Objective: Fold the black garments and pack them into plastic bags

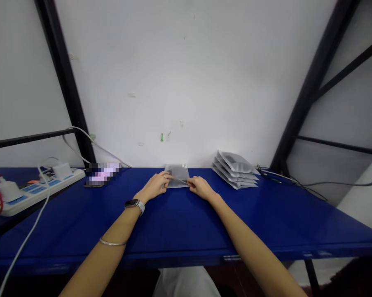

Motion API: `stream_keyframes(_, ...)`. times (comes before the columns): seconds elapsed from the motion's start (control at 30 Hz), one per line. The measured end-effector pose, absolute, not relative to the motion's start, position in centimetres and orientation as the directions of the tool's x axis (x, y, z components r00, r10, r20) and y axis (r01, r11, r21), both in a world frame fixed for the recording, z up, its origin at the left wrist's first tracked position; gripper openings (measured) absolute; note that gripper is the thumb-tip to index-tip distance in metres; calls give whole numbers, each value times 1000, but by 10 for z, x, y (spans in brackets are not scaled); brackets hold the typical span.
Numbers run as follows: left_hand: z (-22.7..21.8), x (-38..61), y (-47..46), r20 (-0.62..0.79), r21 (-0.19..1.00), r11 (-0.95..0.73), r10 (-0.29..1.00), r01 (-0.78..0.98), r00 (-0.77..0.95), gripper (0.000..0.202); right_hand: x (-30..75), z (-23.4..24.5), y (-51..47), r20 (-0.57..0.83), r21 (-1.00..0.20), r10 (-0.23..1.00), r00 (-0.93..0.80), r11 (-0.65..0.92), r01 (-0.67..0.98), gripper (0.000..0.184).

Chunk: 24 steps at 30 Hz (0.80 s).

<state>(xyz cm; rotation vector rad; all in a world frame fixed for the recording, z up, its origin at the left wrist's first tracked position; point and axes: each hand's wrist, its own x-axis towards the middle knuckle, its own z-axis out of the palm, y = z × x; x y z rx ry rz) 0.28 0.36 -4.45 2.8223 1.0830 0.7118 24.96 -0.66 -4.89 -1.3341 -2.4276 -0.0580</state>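
Head view: left hand (pixel 154 185) and right hand (pixel 202 188) grip a grey pouch (pixel 177 175) flat on the table (pixel 179 225), stacked pouches (pixel 235 171) to its right.

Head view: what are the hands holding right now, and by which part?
The left hand and right hand hold a flat grey pouch by its two side edges.

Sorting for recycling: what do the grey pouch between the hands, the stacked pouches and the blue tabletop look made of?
The grey pouch between the left hand and right hand looks like thin translucent plastic film with a soft sheen. The stacked pouches look similar; foil lining can't be ruled out. The blue tabletop seems glossy painted metal or laminate, judging by its reflections.
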Motion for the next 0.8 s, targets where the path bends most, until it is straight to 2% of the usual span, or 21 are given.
stream_keyframes(0.23, -38, 6, -4, 302, 387, -702, 710, 598, 636, 18, 257, -41, -7, 192, -397, 836, -515, 546, 738, 13)
stream_keyframes(0.33, -31, 2, -8, 246, 474, -691, 699, 546, 672, 14, 266, -34, -8, 60, -544, 821, -568, 504, 672, 12)
stream_keyframes(0.4, -26, -3, -10, 200, 515, -684, 682, 516, 703, 13, 270, -30, -8, 79, -609, 828, -555, 481, 630, 15)
stream_keyframes(0.5, -19, -10, -11, 146, 509, -692, 655, 511, 741, 11, 265, -32, -9, 374, -548, 828, -418, 561, 620, 26)
stream_keyframes(0.57, -16, -13, -11, 128, 491, -698, 649, 520, 750, 11, 254, -37, -9, 482, -455, 783, -393, 608, 651, 35)
stream_keyframes(0.7, -15, -7, -13, 189, 484, -683, 692, 548, 696, 27, 233, -45, -12, 348, -352, 748, -565, 663, 661, 35)
stream_keyframes(0.8, -17, 2, -15, 242, 406, -702, 701, 585, 671, 32, 230, -41, -16, 324, -385, 728, -604, 685, 619, 36)
